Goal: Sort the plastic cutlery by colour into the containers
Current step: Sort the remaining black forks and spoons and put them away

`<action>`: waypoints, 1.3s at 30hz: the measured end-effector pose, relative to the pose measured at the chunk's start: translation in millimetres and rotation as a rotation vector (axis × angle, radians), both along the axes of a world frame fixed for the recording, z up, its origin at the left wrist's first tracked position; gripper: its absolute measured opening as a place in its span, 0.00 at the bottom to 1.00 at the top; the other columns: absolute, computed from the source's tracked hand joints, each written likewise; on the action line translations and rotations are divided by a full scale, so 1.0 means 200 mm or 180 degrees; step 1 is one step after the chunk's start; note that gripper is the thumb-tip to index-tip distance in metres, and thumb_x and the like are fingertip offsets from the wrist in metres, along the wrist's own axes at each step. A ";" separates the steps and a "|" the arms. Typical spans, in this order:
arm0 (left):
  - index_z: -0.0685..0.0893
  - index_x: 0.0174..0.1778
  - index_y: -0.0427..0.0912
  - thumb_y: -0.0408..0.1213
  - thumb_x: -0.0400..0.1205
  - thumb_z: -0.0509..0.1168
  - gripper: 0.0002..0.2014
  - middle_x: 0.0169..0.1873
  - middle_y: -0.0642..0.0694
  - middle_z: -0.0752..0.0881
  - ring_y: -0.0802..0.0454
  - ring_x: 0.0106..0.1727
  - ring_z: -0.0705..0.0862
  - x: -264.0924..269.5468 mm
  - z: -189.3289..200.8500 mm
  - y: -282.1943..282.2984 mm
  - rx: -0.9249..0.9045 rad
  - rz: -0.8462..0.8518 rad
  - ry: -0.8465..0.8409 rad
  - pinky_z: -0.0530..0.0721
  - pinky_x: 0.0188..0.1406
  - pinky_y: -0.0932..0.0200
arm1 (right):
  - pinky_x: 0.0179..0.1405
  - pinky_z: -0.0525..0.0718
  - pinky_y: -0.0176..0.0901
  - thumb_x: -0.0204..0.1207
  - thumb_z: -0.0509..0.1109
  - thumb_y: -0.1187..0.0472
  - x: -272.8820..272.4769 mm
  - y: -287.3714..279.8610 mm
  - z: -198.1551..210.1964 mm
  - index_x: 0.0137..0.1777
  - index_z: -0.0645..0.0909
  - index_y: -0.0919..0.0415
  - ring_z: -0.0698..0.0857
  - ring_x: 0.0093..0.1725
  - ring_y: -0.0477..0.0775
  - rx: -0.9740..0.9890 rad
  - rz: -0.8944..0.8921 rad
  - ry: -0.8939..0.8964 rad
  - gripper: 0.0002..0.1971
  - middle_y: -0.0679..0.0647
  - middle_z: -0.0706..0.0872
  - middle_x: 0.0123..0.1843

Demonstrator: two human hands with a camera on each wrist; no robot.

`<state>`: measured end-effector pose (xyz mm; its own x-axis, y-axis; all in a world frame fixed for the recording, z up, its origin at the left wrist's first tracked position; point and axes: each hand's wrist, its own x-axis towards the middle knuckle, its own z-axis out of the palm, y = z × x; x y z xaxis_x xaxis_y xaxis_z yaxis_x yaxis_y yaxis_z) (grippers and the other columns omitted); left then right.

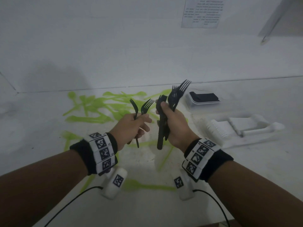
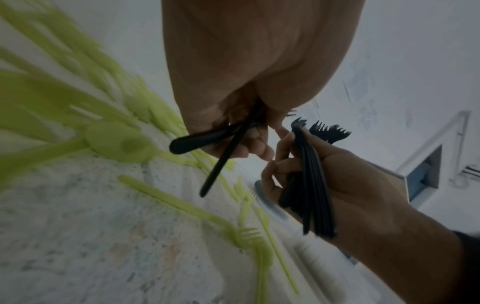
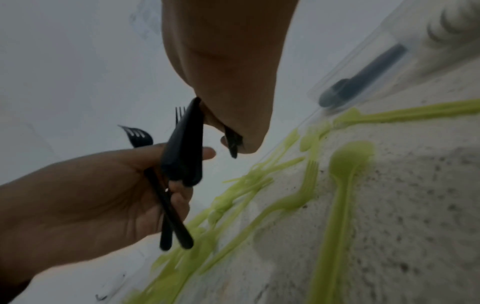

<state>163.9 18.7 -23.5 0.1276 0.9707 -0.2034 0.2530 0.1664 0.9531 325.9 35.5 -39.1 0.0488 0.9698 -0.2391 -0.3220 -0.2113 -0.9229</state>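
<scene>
Two black forks [image 1: 139,112] gripped in left hand [image 1: 131,128], tines up, handles crossing below the palm. Thick bundle of black cutlery [image 1: 165,115] clenched in right hand [image 1: 175,125], fork tines fanning above the thumb, handles projecting beneath the wrist. Both hands raised above the white table [image 1: 41,128], close together, not touching.

Green cutlery [image 1: 98,108] scattered loose over the table behind and under the hands: forks, spoons, knives, overlapping in places.

Clear container [image 1: 203,99] to the right rear, black cutlery lying inside. Second white container [image 1: 237,128] nearer, at right, contents indistinct.

Printed sheet [image 1: 202,13] fixed to the wall, top right; several lines of text, too blurred to read. Black-and-white square marker codes on both wristbands [image 1: 101,151]; no legible lettering. No brand marks discernible on cutlery or containers.
</scene>
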 end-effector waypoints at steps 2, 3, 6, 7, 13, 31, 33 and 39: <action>0.89 0.53 0.39 0.46 0.90 0.63 0.15 0.38 0.44 0.89 0.54 0.32 0.80 0.02 0.02 0.00 -0.0080 -0.0128 -0.0027 0.82 0.35 0.59 | 0.37 0.84 0.43 0.88 0.68 0.51 -0.04 -0.03 0.02 0.55 0.88 0.60 0.87 0.36 0.49 0.0018 0.0255 0.0135 0.13 0.50 0.91 0.43; 0.87 0.51 0.39 0.45 0.91 0.62 0.14 0.38 0.42 0.88 0.53 0.31 0.79 0.03 0.03 0.00 -0.0127 -0.0200 -0.0054 0.82 0.34 0.59 | 0.34 0.84 0.43 0.89 0.68 0.52 -0.06 -0.05 0.02 0.56 0.87 0.62 0.87 0.34 0.51 0.0040 0.0356 0.0217 0.13 0.54 0.92 0.45; 0.85 0.49 0.41 0.44 0.91 0.62 0.13 0.38 0.41 0.87 0.53 0.30 0.80 0.02 0.05 0.00 -0.0274 -0.0380 -0.0066 0.83 0.34 0.57 | 0.37 0.83 0.48 0.89 0.68 0.52 -0.08 -0.06 0.01 0.60 0.85 0.64 0.84 0.33 0.54 0.0072 0.0482 0.0236 0.14 0.60 0.92 0.50; 0.86 0.49 0.41 0.45 0.91 0.62 0.13 0.39 0.43 0.88 0.52 0.32 0.82 0.01 0.06 -0.01 -0.0336 -0.0439 -0.0077 0.85 0.38 0.56 | 0.39 0.84 0.48 0.89 0.68 0.53 -0.08 -0.06 0.00 0.61 0.85 0.64 0.85 0.35 0.54 0.0079 0.0497 0.0241 0.14 0.60 0.92 0.51; 0.85 0.58 0.39 0.54 0.90 0.60 0.20 0.49 0.43 0.83 0.45 0.48 0.80 -0.03 0.04 -0.03 -0.0045 -0.0523 0.0342 0.83 0.60 0.45 | 0.33 0.83 0.35 0.89 0.67 0.56 -0.05 -0.05 0.01 0.60 0.84 0.62 0.87 0.34 0.45 0.0229 0.0315 0.0111 0.09 0.55 0.91 0.50; 0.82 0.55 0.48 0.41 0.88 0.60 0.07 0.38 0.51 0.76 0.53 0.36 0.72 0.05 0.05 0.01 0.0172 0.0665 -0.0166 0.71 0.36 0.54 | 0.34 0.75 0.36 0.88 0.70 0.55 0.01 -0.09 0.04 0.49 0.87 0.54 0.79 0.33 0.44 0.0424 0.0013 -0.0346 0.07 0.39 0.83 0.30; 0.84 0.57 0.45 0.36 0.88 0.62 0.06 0.42 0.45 0.83 0.50 0.40 0.80 0.11 0.04 0.00 0.0273 0.0514 -0.0291 0.80 0.44 0.50 | 0.29 0.77 0.32 0.89 0.68 0.57 0.00 -0.11 0.05 0.53 0.87 0.59 0.80 0.27 0.40 0.0479 0.0011 -0.0240 0.08 0.40 0.83 0.27; 0.84 0.65 0.37 0.33 0.88 0.63 0.11 0.49 0.47 0.91 0.51 0.49 0.91 0.18 0.07 -0.07 -0.0046 0.0121 -0.1056 0.85 0.63 0.49 | 0.51 0.89 0.45 0.88 0.70 0.56 -0.01 -0.12 0.02 0.54 0.90 0.56 0.91 0.49 0.49 0.0587 -0.0079 -0.0178 0.08 0.50 0.93 0.47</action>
